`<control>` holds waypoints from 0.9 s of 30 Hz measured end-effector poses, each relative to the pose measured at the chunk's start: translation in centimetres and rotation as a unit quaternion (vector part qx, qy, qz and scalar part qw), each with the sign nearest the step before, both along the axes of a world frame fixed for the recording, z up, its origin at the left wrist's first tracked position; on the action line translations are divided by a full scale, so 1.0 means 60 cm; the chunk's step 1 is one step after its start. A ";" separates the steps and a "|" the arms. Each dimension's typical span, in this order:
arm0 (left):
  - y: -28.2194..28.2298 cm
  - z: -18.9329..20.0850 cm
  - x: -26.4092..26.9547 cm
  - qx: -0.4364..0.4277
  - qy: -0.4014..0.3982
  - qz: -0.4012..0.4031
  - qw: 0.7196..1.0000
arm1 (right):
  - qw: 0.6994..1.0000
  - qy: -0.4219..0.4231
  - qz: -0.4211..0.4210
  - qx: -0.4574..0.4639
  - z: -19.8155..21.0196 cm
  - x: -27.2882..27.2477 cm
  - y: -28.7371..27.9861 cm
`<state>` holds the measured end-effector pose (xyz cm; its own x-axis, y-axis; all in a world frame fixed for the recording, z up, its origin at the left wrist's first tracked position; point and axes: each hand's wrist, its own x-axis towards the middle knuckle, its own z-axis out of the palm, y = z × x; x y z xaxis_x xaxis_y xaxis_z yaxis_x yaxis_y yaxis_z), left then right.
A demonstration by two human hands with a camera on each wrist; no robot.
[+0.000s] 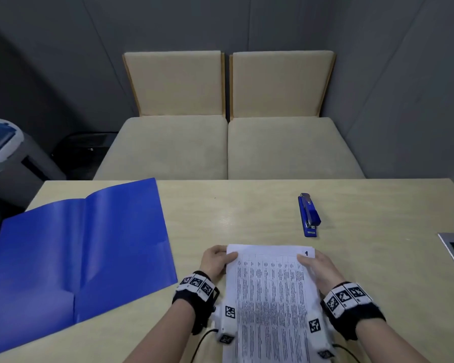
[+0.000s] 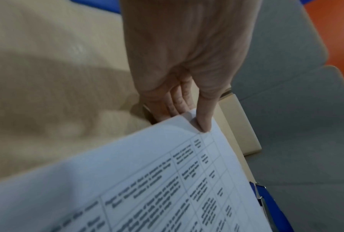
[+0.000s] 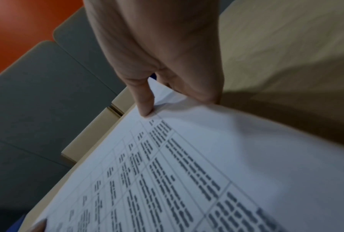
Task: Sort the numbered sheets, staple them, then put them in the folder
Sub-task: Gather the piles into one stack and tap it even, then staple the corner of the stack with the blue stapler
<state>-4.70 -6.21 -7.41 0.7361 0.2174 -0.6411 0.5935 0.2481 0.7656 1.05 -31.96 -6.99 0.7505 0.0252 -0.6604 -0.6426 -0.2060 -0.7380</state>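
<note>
A: Start from the left. What is out past the left hand [image 1: 215, 260]?

B: The folder [image 1: 81, 247], lying open and flat on the table [image 1: 247, 213], off to that hand's outer side and a little ahead of it. Near, not touching.

A: And that hand's grip?

B: It pinches the far left corner of the sheets [image 1: 271, 294]. The wrist view shows the thumb on top of the page and the fingers [image 2: 173, 103] tucked under the edge.

A: The stack itself?

B: Held between both hands, long axis running straight away from the body, far edge lifted slightly. The top page carries a "1" at its far right corner, so by my reading the sorting is done.

A: Right hand [image 1: 316, 268]?

B: Same pinch, mirrored: thumb on the page near the numbered corner, fingers [image 3: 198, 84] curled beneath.

A: Then the stapler [image 1: 309, 214]?

B: Ahead of the right hand and just to its inner side, well clear of the paper. Its long axis runs nearly parallel to the stack's, one end pointing back toward that hand. I cannot tell which end is the mouth.

A: So which hand goes?

B: The right, I'd judge. It is plainly nearer; the reach is forward. The left would have to keep the stack squared alone.
</note>
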 end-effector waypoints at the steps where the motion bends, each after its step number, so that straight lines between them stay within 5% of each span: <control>1: -0.004 -0.004 -0.001 -0.007 -0.011 0.020 1.000 | 1.000 0.002 0.003 -0.010 0.002 -0.001 0.002; 9: -0.020 -0.024 -0.001 0.204 -0.083 -0.065 0.973 | 0.992 -0.070 0.035 -0.095 0.002 0.013 0.019; 27: -0.051 -0.033 0.013 0.186 -0.024 -0.061 0.980 | 0.989 -0.102 0.043 -0.095 -0.013 0.001 0.029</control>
<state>-3.91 -9.29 -9.42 0.7989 0.3377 -0.4977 0.5618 -0.1234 0.8180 1.12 -30.21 -7.79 0.8691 -0.0150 -0.4943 -0.4583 -0.4002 -0.7936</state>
